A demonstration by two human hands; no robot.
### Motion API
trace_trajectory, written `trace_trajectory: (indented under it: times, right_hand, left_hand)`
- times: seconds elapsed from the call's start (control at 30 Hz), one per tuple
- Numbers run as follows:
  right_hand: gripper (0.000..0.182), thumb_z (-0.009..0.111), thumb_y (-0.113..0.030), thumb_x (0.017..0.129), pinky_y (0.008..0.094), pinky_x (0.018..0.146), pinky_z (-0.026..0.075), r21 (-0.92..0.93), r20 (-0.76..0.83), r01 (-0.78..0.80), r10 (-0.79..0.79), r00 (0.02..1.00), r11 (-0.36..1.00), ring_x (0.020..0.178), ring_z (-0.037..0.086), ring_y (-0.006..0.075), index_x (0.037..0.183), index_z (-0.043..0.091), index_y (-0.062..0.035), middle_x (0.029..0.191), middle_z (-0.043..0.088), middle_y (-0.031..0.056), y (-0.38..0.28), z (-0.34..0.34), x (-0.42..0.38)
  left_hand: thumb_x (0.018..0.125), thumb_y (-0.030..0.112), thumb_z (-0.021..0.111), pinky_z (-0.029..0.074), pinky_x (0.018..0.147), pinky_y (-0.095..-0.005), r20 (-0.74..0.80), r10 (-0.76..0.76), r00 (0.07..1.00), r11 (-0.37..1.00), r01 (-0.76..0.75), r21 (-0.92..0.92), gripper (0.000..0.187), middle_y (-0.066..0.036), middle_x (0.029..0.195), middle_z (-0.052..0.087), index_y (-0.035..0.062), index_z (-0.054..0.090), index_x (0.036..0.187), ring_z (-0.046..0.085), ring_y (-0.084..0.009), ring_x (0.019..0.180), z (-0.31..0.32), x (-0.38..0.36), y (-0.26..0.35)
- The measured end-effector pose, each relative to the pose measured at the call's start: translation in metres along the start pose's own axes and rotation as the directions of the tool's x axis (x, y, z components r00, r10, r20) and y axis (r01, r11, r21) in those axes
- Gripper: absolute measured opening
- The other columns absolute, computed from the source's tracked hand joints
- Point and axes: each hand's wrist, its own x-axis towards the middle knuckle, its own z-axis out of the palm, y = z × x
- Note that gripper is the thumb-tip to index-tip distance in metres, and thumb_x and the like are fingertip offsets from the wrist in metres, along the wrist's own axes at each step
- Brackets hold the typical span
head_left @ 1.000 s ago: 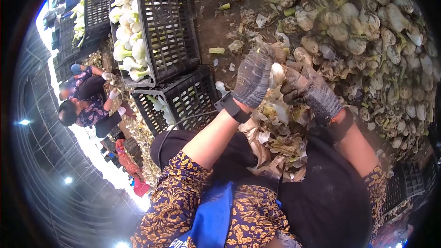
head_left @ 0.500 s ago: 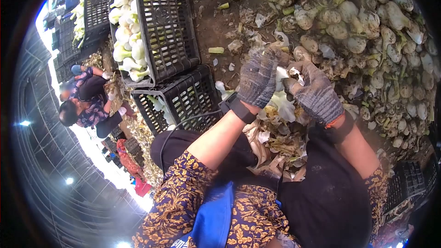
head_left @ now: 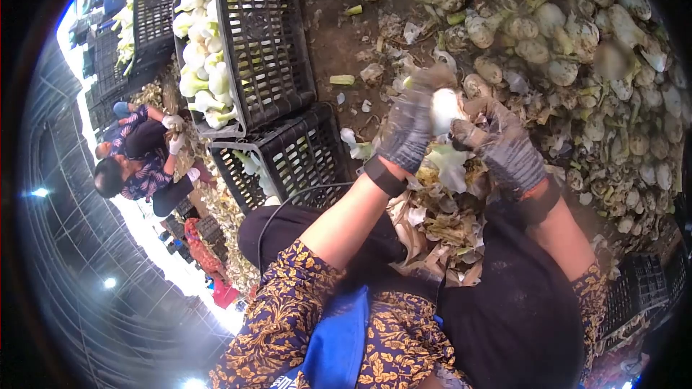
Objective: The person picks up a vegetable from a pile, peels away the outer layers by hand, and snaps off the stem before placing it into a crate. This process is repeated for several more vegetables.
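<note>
Both my hands wear grey knit gloves. A white, partly peeled garlic bulb point(head_left: 446, 111) shows between them, above a heap of papery skins point(head_left: 447, 227) by my legs. My left hand point(head_left: 406, 121) is closed round the bulb's left side, its fingertips smeared by motion. At the bulb's right edge my right hand point(head_left: 502, 141) is closed, with bent fingers pressed to it; any loose skin in that grip is hard to make out. Beyond them lies a big pile of dirty, unpeeled garlic point(head_left: 569, 50).
To the left, a black crate point(head_left: 267, 36) holds clean white bulbs, and a second black crate point(head_left: 306, 151) stands beside it. A cable point(head_left: 288, 192) runs near my left forearm. Farther left another person point(head_left: 148, 148) in white gloves sits among more crates. Stem cuttings point(head_left: 342, 80) litter the soil.
More of the bulb's white surface shows between my hands now. Both hands have shifted slightly, and my left fingers are blurred. The other person's hands have come closer together.
</note>
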Motion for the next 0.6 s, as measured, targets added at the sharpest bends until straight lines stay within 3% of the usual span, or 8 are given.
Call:
trace_trajectory:
  times: [0.13,0.2,0.27,0.4,0.47,0.5,0.53,0.6]
  right_hand:
    - [0.019,0.063,-0.018,0.078,0.0268,0.067,0.044,-0.431,-0.015,0.35,-0.394,0.919,0.832,0.074,0.053,0.0114,0.087,0.056,-0.0015,0.082,0.059,0.007,-0.006,0.001,-0.002]
    - [0.015,0.061,-0.015,0.079,0.0259,0.07,0.043,-0.405,-0.038,0.295,-0.338,0.94,0.866,0.076,0.053,0.0111,0.084,0.057,-0.0015,0.083,0.059,0.0077,-0.01,0.003,-0.004]
    - [0.013,0.059,-0.012,0.079,0.0269,0.07,0.044,-0.011,-0.153,0.047,-0.048,0.987,0.999,0.076,0.055,0.0146,0.085,0.056,-0.0019,0.083,0.058,0.0077,-0.011,0.004,-0.004]
    - [0.01,0.058,-0.008,0.079,0.0293,0.068,0.047,0.356,-0.186,-0.013,0.084,0.979,0.934,0.073,0.057,0.0182,0.087,0.056,-0.0028,0.082,0.058,0.007,-0.008,-0.004,-0.002]
    - [0.012,0.056,-0.005,0.079,0.0316,0.067,0.05,0.783,-0.074,-0.044,0.163,0.984,0.62,0.074,0.057,0.0188,0.091,0.055,-0.0038,0.08,0.057,0.0066,-0.015,-0.009,-0.002]
    - [0.015,0.054,-0.003,0.08,0.0343,0.069,0.052,0.867,-0.112,0.009,0.177,0.978,0.499,0.076,0.057,0.0199,0.094,0.053,-0.0043,0.083,0.057,0.0076,-0.005,-0.017,0.002]
    - [0.015,0.054,-0.003,0.08,0.0343,0.069,0.052,0.866,-0.112,0.009,0.177,0.978,0.5,0.076,0.057,0.0199,0.094,0.053,-0.0043,0.083,0.057,0.0076,-0.007,-0.016,0.001]
    - [0.017,0.052,-0.001,0.08,0.0354,0.071,0.052,0.871,-0.133,0.023,0.19,0.973,0.49,0.076,0.057,0.0201,0.097,0.052,-0.0041,0.084,0.056,0.0083,-0.013,-0.013,-0.001]
  left_hand:
    - [0.089,0.046,0.042,0.05,0.066,-0.0246,0.119,0.043,0.992,0.871,-0.095,0.482,0.043,-0.005,0.091,0.062,0.0111,0.054,0.11,0.06,-0.0142,0.078,0.009,-0.015,0.005]
    - [0.088,0.046,0.046,0.049,0.058,-0.0242,-0.074,-0.233,0.97,0.972,0.233,-0.013,0.041,-0.004,0.087,0.062,0.0111,0.056,0.107,0.06,-0.0137,0.071,0.014,-0.01,-0.001]
    - [0.085,0.05,0.047,0.048,0.05,-0.0253,-0.095,-0.351,0.932,0.919,0.323,-0.228,0.044,-0.004,0.082,0.063,0.0113,0.058,0.103,0.059,-0.014,0.065,0.02,-0.008,0.005]
    - [0.085,0.05,0.044,0.045,0.04,-0.0256,0.034,-0.539,0.841,0.692,0.466,-0.552,0.044,-0.005,0.079,0.063,0.0098,0.059,0.097,0.058,-0.0154,0.055,0.024,-0.004,0.021]
    - [0.086,0.047,0.044,0.049,0.044,-0.0276,0.609,-0.165,0.776,0.37,0.621,-0.691,0.044,-0.005,0.078,0.063,0.0074,0.057,0.099,0.059,-0.0176,0.059,0.012,0.0,0.01]
    - [0.086,0.047,0.043,0.052,0.054,-0.0307,0.691,-0.055,0.72,0.337,0.665,-0.666,0.045,-0.007,0.081,0.063,0.0065,0.055,0.102,0.06,-0.0203,0.068,0.001,0.012,-0.008]
    - [0.086,0.047,0.043,0.052,0.054,-0.0307,0.692,-0.054,0.72,0.336,0.665,-0.667,0.045,-0.007,0.081,0.063,0.0065,0.055,0.102,0.06,-0.0203,0.068,0.005,0.008,-0.002]
    - [0.086,0.047,0.045,0.053,0.061,-0.0314,0.325,-0.449,0.832,0.386,0.509,-0.769,0.043,-0.009,0.086,0.062,0.0078,0.055,0.1,0.06,-0.0224,0.073,0.019,-0.003,0.021]
